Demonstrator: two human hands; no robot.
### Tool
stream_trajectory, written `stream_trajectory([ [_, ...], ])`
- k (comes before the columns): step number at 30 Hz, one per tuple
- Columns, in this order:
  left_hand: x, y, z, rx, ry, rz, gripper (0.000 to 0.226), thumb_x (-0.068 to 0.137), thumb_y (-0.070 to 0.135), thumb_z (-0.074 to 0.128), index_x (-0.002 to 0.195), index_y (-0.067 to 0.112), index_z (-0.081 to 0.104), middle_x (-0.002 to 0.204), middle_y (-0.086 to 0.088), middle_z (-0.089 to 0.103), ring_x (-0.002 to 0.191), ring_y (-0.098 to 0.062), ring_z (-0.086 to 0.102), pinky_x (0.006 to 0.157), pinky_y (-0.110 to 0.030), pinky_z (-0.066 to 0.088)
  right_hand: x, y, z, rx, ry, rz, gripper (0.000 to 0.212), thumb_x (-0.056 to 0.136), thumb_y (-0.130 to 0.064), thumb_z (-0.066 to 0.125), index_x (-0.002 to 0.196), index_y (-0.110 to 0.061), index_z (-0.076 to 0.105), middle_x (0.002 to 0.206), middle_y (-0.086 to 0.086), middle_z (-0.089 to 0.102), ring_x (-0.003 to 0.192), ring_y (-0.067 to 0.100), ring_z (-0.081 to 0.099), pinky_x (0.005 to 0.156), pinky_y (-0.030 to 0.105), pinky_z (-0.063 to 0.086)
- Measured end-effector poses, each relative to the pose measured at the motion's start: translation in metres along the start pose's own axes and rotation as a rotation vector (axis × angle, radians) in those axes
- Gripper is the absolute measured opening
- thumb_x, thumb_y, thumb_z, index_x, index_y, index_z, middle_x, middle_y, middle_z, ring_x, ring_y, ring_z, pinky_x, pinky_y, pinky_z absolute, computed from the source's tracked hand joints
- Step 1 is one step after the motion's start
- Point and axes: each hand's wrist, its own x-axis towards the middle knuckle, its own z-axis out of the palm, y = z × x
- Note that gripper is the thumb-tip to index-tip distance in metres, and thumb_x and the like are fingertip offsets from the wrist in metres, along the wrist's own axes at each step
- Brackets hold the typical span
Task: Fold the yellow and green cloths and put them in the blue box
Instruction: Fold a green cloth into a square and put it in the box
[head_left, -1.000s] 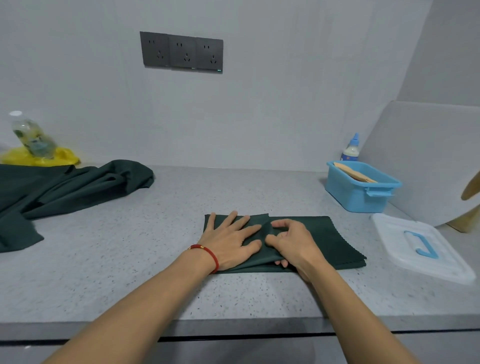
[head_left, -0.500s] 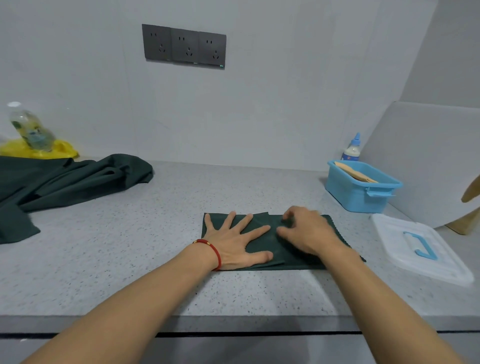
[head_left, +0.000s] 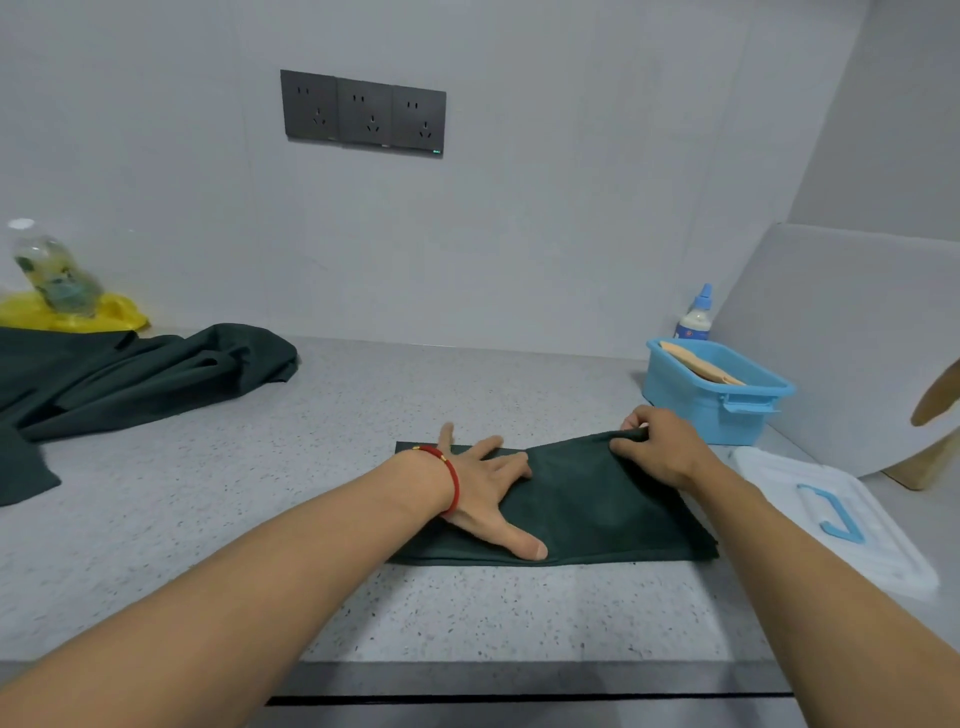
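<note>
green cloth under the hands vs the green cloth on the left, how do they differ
The green cloth under the hands is folded into a neat rectangle; the green cloth on the left lies crumpled and spread out. The folded one is held: the left hand presses flat on it and the right hand pinches and lifts its far right edge. The left one lies untouched. The folded one sits nearer the blue box. Both are the same dark green, on the countertop.
</note>
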Motion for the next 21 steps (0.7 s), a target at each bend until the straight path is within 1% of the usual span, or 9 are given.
stream_trajectory([
  [2,0.002,-0.001,0.003,-0.095,0.0,0.009,0.118,0.057,0.098,0.043,0.152,0.034,0.016,0.166,0.017,0.01,0.154,-0.008,-0.009,0.116,-0.067,-0.014,0.0,0.002,-0.008,0.165,0.001,0.064,0.028,0.085,-0.032,0.08,0.103,-0.017,0.064,0.101,0.004,0.067,0.098,0.023,0.063,0.087,0.036,0.051],
  [4,0.002,-0.003,0.008,-0.173,0.013,0.011,0.115,0.06,0.096,0.048,0.151,0.035,0.016,0.165,0.019,0.008,0.153,-0.005,-0.009,0.118,-0.063,-0.013,-0.004,0.008,-0.016,0.269,-0.141,0.181,0.039,0.084,-0.036,0.082,0.109,-0.012,0.065,0.101,0.006,0.07,0.097,0.024,0.068,0.089,0.04,0.056],
  [6,0.003,-0.006,0.013,-0.203,0.029,0.015,0.115,0.062,0.096,0.05,0.153,0.036,0.013,0.165,0.022,0.0,0.153,-0.004,-0.013,0.119,-0.063,-0.015,-0.01,0.014,-0.023,0.237,-0.29,0.27,0.043,0.084,-0.039,0.082,0.105,-0.004,0.071,0.097,0.011,0.076,0.094,0.028,0.072,0.087,0.042,0.058],
  [9,0.004,-0.007,0.016,-0.226,0.052,0.011,0.12,0.06,0.099,0.05,0.155,0.037,0.011,0.166,0.021,-0.007,0.153,-0.005,-0.016,0.118,-0.063,-0.017,-0.019,0.021,-0.032,0.213,-0.414,0.313,0.041,0.086,-0.038,0.08,0.103,-0.001,0.075,0.095,0.011,0.079,0.092,0.027,0.076,0.083,0.039,0.061],
  [11,0.004,-0.006,0.013,-0.238,0.043,-0.004,0.124,0.053,0.101,0.051,0.153,0.038,0.013,0.166,0.018,-0.001,0.153,-0.007,-0.013,0.118,-0.063,-0.017,-0.024,0.023,-0.036,0.301,-0.422,0.28,0.035,0.09,-0.032,0.077,0.106,0.0,0.075,0.097,0.013,0.079,0.092,0.026,0.076,0.085,0.037,0.061],
  [13,0.004,-0.005,0.009,-0.233,0.016,-0.025,0.126,0.044,0.104,0.052,0.148,0.042,0.016,0.162,0.014,0.013,0.154,-0.014,0.002,0.119,-0.064,-0.011,-0.028,0.02,-0.038,0.444,-0.366,0.209,0.03,0.093,-0.028,0.074,0.105,-0.002,0.076,0.1,0.015,0.078,0.093,0.029,0.076,0.089,0.041,0.061],
  [15,0.007,-0.002,0.003,-0.198,-0.001,-0.045,0.129,0.036,0.107,0.052,0.144,0.046,0.016,0.156,0.014,0.021,0.15,-0.02,0.019,0.119,-0.064,-0.001,-0.03,0.008,-0.044,0.612,-0.309,0.151,0.022,0.093,-0.026,0.073,0.098,-0.005,0.079,0.101,0.017,0.077,0.085,0.025,0.075,0.076,0.035,0.061],
  [17,0.008,0.0,-0.002,-0.16,-0.031,-0.054,0.135,0.034,0.108,0.051,0.148,0.049,0.009,0.159,0.017,0.017,0.151,-0.019,0.017,0.119,-0.065,0.004,-0.031,-0.012,-0.051,0.696,-0.3,0.117,0.019,0.094,-0.024,0.072,0.091,-0.008,0.081,0.097,0.017,0.077,0.074,0.018,0.073,0.061,0.025,0.057],
  [21,0.007,0.003,-0.004,-0.106,-0.034,-0.03,0.14,0.045,0.106,0.048,0.158,0.038,0.003,0.167,0.019,0.001,0.155,-0.015,-0.003,0.118,-0.069,-0.005,-0.032,-0.056,-0.052,0.687,-0.359,0.061,0.018,0.093,-0.022,0.073,0.08,-0.011,0.081,0.081,0.01,0.074,0.063,0.011,0.067,0.056,0.023,0.053],
])
